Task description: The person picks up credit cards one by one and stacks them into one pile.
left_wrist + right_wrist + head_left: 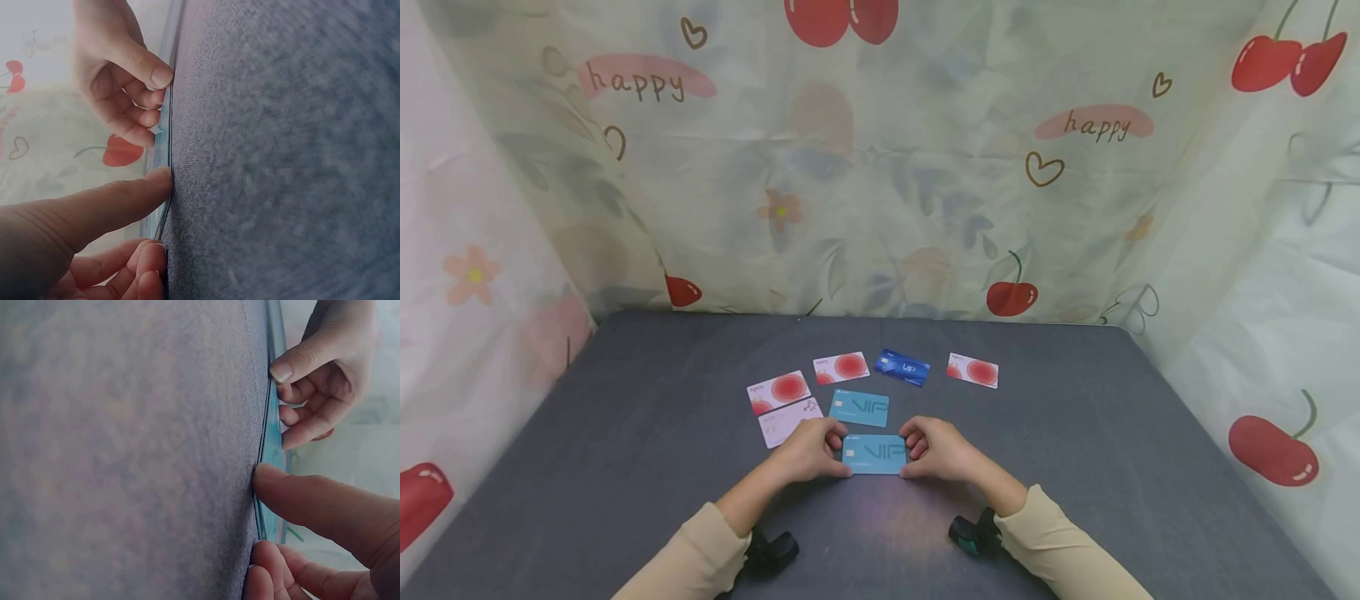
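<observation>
A teal card with VIP lettering lies close over the dark tabletop, nearest the person. My left hand holds its left end, thumb at the near corner and curled fingers by the far one. At the opposite end, my right hand grips it in the same way. Both wrist views show this card almost edge-on, with thumbs against its near edge. Just beyond lies a second teal VIP card. Beside the left hand is a pale pink card, its lower right part hidden by that hand.
Farther back lie three white-pink cards with red circles, at left, middle and right. Between the last two is a dark blue VIP card. A cherry-print curtain hangs behind the dark table.
</observation>
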`<action>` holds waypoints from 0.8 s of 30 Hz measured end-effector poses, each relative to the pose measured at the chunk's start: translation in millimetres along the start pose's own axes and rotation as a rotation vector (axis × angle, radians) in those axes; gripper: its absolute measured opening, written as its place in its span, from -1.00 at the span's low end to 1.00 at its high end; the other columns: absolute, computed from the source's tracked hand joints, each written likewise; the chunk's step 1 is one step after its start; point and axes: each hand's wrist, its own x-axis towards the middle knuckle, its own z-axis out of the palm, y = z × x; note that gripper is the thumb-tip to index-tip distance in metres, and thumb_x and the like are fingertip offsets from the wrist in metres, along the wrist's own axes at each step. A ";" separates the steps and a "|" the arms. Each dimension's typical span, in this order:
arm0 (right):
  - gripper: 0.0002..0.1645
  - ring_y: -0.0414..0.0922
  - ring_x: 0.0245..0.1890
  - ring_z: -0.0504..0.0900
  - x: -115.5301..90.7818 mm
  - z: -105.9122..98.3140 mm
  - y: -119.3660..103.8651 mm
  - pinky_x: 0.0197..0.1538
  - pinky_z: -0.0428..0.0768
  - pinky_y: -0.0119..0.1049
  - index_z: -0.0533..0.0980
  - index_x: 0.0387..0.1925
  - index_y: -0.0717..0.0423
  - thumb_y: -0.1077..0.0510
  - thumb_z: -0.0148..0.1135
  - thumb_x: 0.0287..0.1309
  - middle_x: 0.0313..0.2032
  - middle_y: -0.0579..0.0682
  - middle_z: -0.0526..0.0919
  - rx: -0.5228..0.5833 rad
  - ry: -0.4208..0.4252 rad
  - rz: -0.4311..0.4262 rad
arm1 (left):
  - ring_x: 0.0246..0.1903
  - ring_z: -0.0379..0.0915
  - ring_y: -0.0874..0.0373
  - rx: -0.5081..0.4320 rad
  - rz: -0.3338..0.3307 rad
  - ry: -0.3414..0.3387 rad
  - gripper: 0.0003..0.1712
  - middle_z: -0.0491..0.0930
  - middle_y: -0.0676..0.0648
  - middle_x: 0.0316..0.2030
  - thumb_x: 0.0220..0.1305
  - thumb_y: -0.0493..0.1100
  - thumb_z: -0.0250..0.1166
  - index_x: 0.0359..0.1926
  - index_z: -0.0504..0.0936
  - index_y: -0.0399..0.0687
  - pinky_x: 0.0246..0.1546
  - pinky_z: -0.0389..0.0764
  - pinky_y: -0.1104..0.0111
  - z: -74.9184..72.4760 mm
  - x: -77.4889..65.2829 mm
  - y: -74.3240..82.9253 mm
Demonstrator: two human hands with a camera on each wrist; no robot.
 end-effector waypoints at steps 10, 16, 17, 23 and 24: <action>-0.42 -0.17 -0.34 0.49 0.6 -0.1 0.2 -0.20 0.59 -0.32 0.46 -0.08 0.25 0.19 0.49 -0.19 -0.30 0.02 0.52 0.000 0.003 0.022 | -0.56 0.35 0.23 0.027 0.026 0.023 -0.43 0.50 -0.09 -0.43 -0.22 -0.25 0.54 -0.10 0.58 -0.36 -0.55 0.40 0.52 1.1 -2.2 2.8; -0.43 -0.17 -0.34 0.49 0.6 -0.6 -1.8 -0.17 0.59 -0.30 0.47 -0.07 0.24 0.18 0.48 -0.18 -0.30 0.01 0.53 -0.004 0.003 0.035 | -0.56 0.35 0.23 0.051 0.035 0.032 -0.41 0.51 -0.09 -0.45 -0.22 -0.25 0.54 -0.07 0.60 -0.37 -0.56 0.37 0.52 1.4 -2.6 4.6; -0.43 -0.17 -0.34 0.49 0.6 -0.6 -1.8 -0.17 0.59 -0.30 0.47 -0.07 0.24 0.18 0.48 -0.18 -0.30 0.01 0.54 -0.004 0.002 0.033 | -0.56 0.34 0.24 0.055 0.035 0.032 -0.40 0.51 -0.09 -0.45 -0.22 -0.25 0.54 -0.07 0.60 -0.37 -0.57 0.37 0.52 1.5 -2.6 4.7; -0.42 -0.17 -0.34 0.49 0.3 -0.4 -1.6 -0.18 0.59 -0.31 0.47 -0.07 0.24 0.18 0.49 -0.18 -0.30 0.01 0.53 -0.004 0.001 0.033 | -0.56 0.33 0.22 0.060 0.028 0.034 -0.40 0.51 -0.07 -0.48 -0.22 -0.26 0.54 -0.05 0.60 -0.36 -0.58 0.35 0.52 2.4 -1.5 3.2; -0.42 -0.17 -0.34 0.48 0.3 -0.3 -1.6 -0.18 0.59 -0.31 0.47 -0.07 0.24 0.18 0.49 -0.18 -0.30 0.01 0.53 -0.005 0.003 0.034 | -0.57 0.33 0.22 0.058 0.025 0.033 -0.40 0.51 -0.07 -0.48 -0.22 -0.26 0.54 -0.05 0.60 -0.36 -0.59 0.35 0.52 2.6 -1.2 2.9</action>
